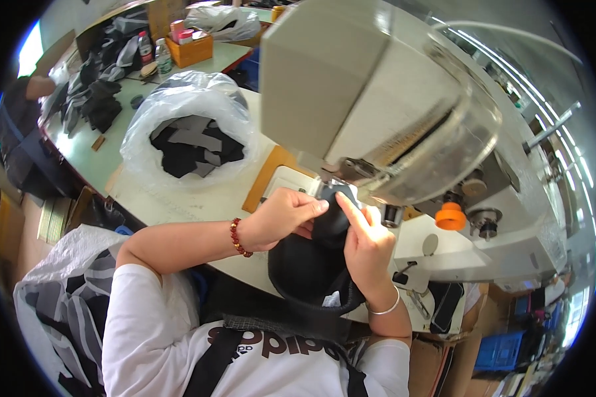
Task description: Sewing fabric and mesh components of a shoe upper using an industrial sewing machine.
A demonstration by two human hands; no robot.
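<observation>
A black cloth piece (301, 264) with a rounded lower edge lies at the front of a sewing machine (338, 79), and its upper end reaches under the needle area (331, 184). My left hand (278, 217) pinches the left side of that end between thumb and fingers. On the other side, my right hand (369, 245) grips the cloth, its index finger stretched along the top close to the needle. The right thumb is hidden. A small white label (332, 299) shows near the cloth's lower edge.
Left of the machine stands a clear plastic bag (136, 142) of black and grey cloth pieces. A white sack (30, 291) of similar pieces is by my left elbow. Bottles (162, 56) and an orange box (191, 49) stand farther back. An orange knob (449, 216) juts out at right.
</observation>
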